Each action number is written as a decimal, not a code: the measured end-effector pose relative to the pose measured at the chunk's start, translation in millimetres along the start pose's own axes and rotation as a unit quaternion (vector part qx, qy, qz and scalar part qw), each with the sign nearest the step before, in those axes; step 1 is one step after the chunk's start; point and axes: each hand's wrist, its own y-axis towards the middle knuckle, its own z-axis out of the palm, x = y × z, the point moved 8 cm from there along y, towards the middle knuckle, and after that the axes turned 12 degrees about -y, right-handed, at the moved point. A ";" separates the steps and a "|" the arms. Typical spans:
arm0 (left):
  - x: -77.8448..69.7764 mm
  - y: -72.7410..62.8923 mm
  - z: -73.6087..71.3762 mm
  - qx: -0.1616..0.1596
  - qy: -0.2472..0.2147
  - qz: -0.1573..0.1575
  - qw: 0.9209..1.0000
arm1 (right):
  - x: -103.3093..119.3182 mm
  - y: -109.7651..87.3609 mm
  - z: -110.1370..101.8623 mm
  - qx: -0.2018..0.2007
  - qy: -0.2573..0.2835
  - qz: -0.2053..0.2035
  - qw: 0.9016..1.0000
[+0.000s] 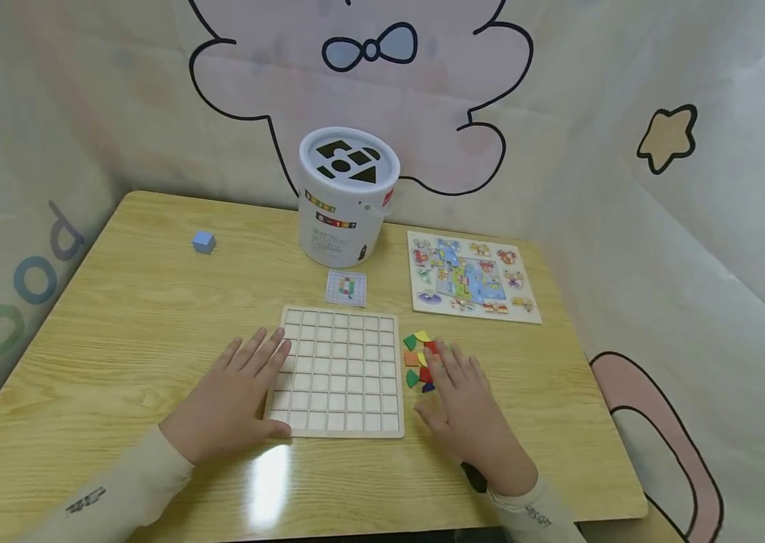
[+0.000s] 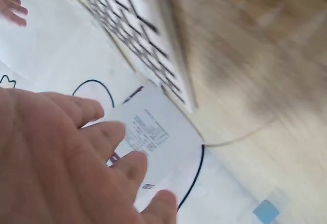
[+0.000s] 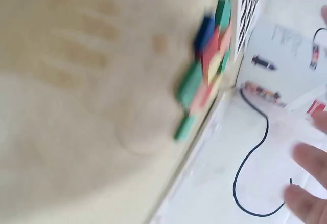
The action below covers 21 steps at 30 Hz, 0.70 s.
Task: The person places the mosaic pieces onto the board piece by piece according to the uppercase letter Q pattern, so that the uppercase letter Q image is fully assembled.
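A pale wooden grid board point(image 1: 341, 377) lies on the table in front of the person. At its left edge is the left hand point(image 1: 236, 400), fingers extended and the fingertips overlapping the rim in the head view. Beside the board's right edge sits a small cluster of coloured pieces point(image 1: 412, 378) in green, yellow, red, orange and blue. The right hand point(image 1: 473, 422) hovers over their right side with its fingers spread, hiding some of them. Neither palm holds anything. In the right wrist view the pieces point(image 3: 190, 85) look blurred, with the fingers point(image 3: 311, 160) apart from them.
Behind the board lies a small patterned card point(image 1: 346, 288). A white bucket point(image 1: 331, 237) with shaped holes in its lid stands at the back. To the right is a picture puzzle board point(image 1: 423, 300), and a blue block point(image 1: 203, 242) sits back left. Printed fabric surrounds the wooden table point(image 1: 117, 324).
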 end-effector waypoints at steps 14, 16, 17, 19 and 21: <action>25.1 -17.2 18.5 0.069 -0.039 -0.024 0.997 | -54.2 104.6 52.9 0.160 -0.035 0.012 0.986; 24.3 -17.5 21.4 0.075 -0.045 -0.037 0.995 | -56.8 108.9 58.7 0.175 -0.037 0.022 0.984; 24.1 -17.8 22.5 0.078 -0.047 -0.044 0.995 | -58.4 110.3 61.3 0.180 -0.038 0.028 0.983; 23.0 -18.3 23.5 0.082 -0.051 -0.053 0.994 | -61.8 112.3 64.4 0.182 -0.040 0.038 0.982; 22.0 -18.8 23.7 0.082 -0.049 -0.055 0.994 | -65.5 113.2 66.4 0.182 -0.038 0.046 0.981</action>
